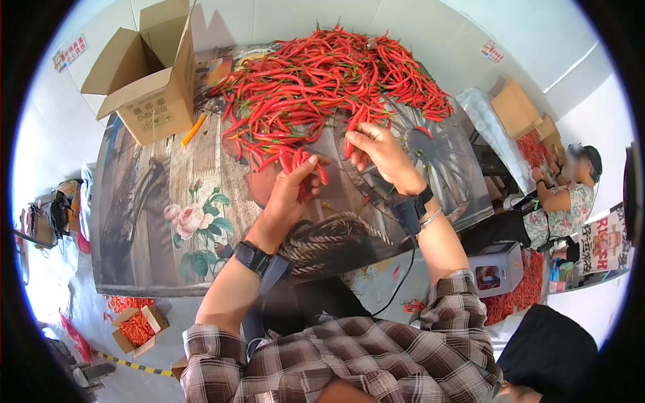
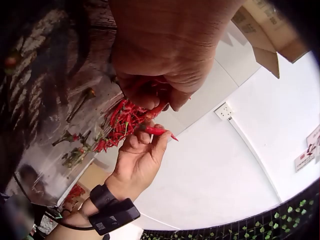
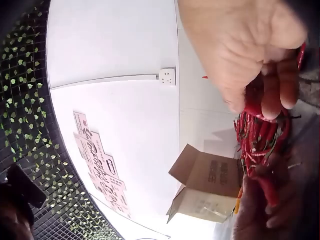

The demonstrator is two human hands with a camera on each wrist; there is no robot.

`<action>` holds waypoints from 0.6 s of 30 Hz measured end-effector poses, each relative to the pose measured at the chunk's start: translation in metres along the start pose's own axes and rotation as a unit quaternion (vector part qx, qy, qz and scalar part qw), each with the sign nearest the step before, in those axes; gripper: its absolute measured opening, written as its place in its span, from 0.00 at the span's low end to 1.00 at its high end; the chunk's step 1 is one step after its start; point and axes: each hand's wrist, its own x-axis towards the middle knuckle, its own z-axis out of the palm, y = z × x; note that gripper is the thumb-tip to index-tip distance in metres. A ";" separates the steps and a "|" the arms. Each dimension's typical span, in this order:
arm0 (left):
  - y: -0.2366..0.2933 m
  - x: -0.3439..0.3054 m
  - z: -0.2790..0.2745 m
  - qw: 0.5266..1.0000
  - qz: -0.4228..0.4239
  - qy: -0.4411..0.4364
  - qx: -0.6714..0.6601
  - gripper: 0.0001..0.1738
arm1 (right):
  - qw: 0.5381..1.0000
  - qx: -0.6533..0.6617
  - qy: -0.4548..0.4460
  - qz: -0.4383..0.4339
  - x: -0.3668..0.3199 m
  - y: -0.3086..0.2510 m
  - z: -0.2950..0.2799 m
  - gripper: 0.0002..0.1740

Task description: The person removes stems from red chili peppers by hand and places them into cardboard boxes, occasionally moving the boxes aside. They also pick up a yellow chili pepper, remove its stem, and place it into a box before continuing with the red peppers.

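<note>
A large heap of red chillies (image 1: pixel 336 74) with green stems covers the far part of the table. My left hand (image 1: pixel 295 185) curls round several red chillies (image 1: pixel 287 161) just in front of the heap; their tips stick out past the thumb. To its right, my right hand (image 1: pixel 383 154) pinches a red chilli (image 1: pixel 349 142) between thumb and fingers. The left wrist view shows that chilli (image 2: pixel 157 131) across the fingertips of my right hand (image 2: pixel 137 160), while my left hand (image 2: pixel 160 60) fills the top. The two hands are apart.
An open cardboard box (image 1: pixel 154 101) stands at the table's back left, a yellow-orange stick-like object (image 1: pixel 194 130) beside it. Stem scraps lie on the right of the printed tablecloth (image 1: pixel 195 168). Another person (image 1: pixel 564 195) is at the far right. More chillies (image 1: pixel 137 328) lie below on the left.
</note>
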 end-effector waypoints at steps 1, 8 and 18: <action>0.000 0.000 0.000 1.000 0.001 0.009 -0.007 0.16 | 1.000 0.001 -0.002 0.001 -0.003 -0.002 0.006 0.13; -0.003 0.002 0.003 0.995 0.018 0.073 -0.072 0.13 | 0.973 -0.220 -0.038 -0.053 -0.011 0.004 0.037 0.16; 0.000 0.003 0.001 0.998 0.007 0.044 -0.044 0.06 | 0.917 -0.356 -0.039 -0.173 -0.021 0.006 0.044 0.24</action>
